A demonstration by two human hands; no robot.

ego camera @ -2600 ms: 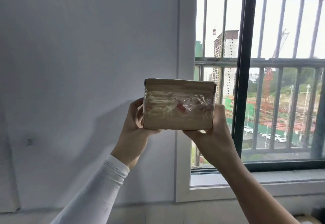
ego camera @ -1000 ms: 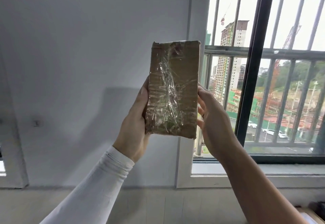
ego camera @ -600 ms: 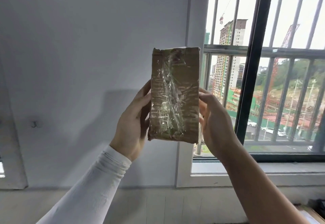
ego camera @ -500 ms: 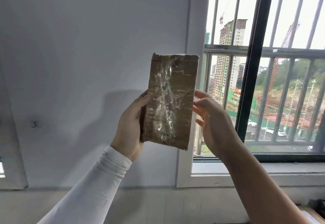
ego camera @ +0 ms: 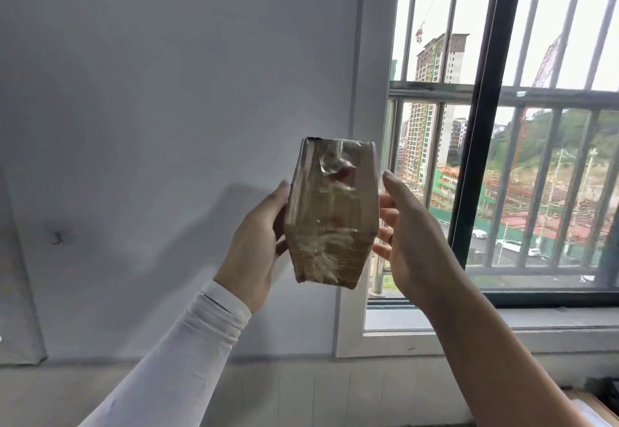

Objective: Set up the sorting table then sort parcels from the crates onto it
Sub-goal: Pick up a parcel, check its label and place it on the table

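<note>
A brown cardboard parcel [ego camera: 331,212] wrapped in clear tape is held upright at chest height in front of the wall and window. Its image is blurred, and a face with a small red mark is turned toward me. My left hand [ego camera: 258,235], in a white sleeve, grips the parcel's left edge, thumb in front and fingers behind. My right hand [ego camera: 412,235] is beside the right edge with straight fingers that touch or nearly touch the parcel. No table or crates are in view.
A plain white wall [ego camera: 167,125] fills the left, with a small hook [ego camera: 58,237] on it. A barred window [ego camera: 502,158] and its sill [ego camera: 502,319] are on the right. A cardboard box corner [ego camera: 593,408] shows at the bottom right.
The parcel went from lying sideways to standing on end, then turned about its long axis and sank a little. My right hand loosened from gripping to straight fingers beside it.
</note>
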